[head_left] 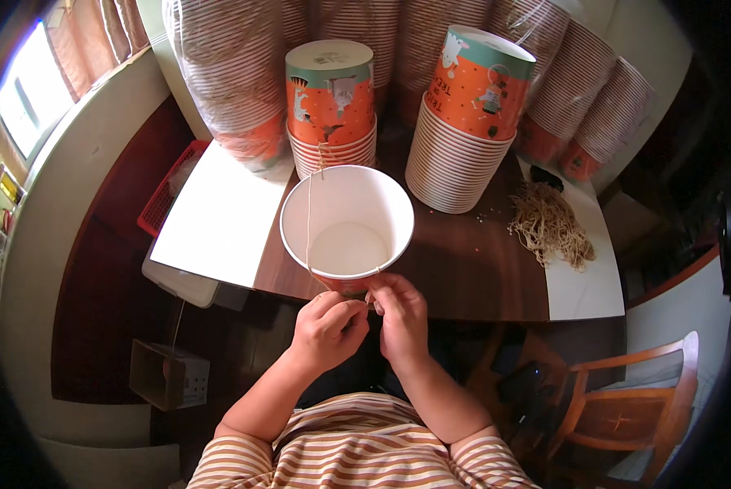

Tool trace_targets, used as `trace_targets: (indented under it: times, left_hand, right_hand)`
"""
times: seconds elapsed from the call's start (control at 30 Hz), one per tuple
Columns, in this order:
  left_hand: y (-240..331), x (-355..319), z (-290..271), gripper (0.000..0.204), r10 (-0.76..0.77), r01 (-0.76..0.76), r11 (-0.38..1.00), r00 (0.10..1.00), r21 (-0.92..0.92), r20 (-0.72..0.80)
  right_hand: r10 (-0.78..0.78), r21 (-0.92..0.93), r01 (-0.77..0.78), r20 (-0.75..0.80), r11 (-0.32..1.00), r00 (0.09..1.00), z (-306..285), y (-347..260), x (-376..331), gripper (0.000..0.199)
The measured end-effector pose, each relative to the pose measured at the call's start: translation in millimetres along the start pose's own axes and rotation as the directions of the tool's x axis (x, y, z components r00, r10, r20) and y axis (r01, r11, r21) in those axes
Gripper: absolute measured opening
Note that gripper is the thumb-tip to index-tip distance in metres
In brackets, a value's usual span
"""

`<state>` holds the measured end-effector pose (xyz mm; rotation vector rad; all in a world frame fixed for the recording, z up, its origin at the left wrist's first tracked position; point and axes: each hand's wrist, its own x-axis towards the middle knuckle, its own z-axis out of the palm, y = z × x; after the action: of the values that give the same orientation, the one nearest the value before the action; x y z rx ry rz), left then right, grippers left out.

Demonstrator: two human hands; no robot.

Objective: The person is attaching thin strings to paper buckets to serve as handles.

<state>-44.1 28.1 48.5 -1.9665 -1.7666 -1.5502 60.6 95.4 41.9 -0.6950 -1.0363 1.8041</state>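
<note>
Two hands (330, 330) (403, 319) — one string (308, 220), one open bucket (349, 246)

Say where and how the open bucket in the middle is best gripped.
Probably pinch the bucket by its rim, coming from the right, thumb inside. Its mouth gapes upward and that edge looks bare, whereas string runs along the left and the left hand and right hand crowd the near side.

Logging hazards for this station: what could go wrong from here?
The bucket is by the front edge of the table; a hard pull might drag it off.
The thin cord crosses its mouth toward the left hand and right hand; fumbling could let it slip.
The cord pile looks tangled; taking one strand may drag others.
</note>
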Motion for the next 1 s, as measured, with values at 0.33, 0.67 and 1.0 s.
trace_targets:
  times: [0.33, 0.67, 1.0]
  left_hand:
    - [0.1, 5.3, -0.2, 0.017, 0.050, -0.049, 0.999, 0.999, -0.022, 0.009]
    - [-0.4, 2.0, -5.6, 0.019, 0.005, -0.004, 1.000, 1.000, -0.031, 0.030]
    - [0.6, 5.9, -10.4, 0.020, 0.045, -0.045, 0.999, 0.998, 0.000, 0.045]
  right_hand:
    - [0.011, 0.019, -0.011, -0.022, 1.000, 1.000, 9.0, -5.5, 9.2, 0.010]
    - [0.005, 0.047, -0.007, 0.049, 0.999, 0.999, 12.6, -4.8, 5.4, 0.013]
    - [-0.028, -0.004, 0.028, -0.043, 1.000, 0.999, 14.6, -3.1, 5.2, 0.012]
